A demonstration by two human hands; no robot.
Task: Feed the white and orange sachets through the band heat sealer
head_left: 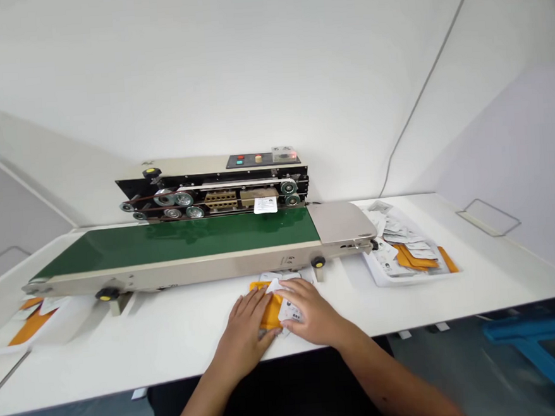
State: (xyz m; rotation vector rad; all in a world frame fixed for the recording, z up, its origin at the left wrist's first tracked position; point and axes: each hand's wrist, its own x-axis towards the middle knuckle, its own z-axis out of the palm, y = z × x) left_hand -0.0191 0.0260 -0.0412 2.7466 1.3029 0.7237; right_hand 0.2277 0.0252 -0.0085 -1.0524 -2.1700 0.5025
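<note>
Below the conveyor, several flat sachets lie in a small pile on the table. My left hand (pixel 243 337) rests on an orange sachet (pixel 269 317) there, fingers stretched out flat and close together. Beside it, my right hand (pixel 316 313) has its thumb and fingers closed round the edge of a white printed sachet (pixel 290 311), which overlaps the orange one. More white sachets partly show behind my fingertips. Another white sachet (pixel 264 205) sits upright at the rollers of the band sealer (pixel 221 180), above the green belt (pixel 179 240).
A white bin (pixel 382 278) at the right holds many white and orange sachets. At the far left, another bin (pixel 69 317) has orange and white sachets in it. The sealer's black knobs (pixel 107 294) stick out in front. A blue stool (pixel 536 335) stands below right.
</note>
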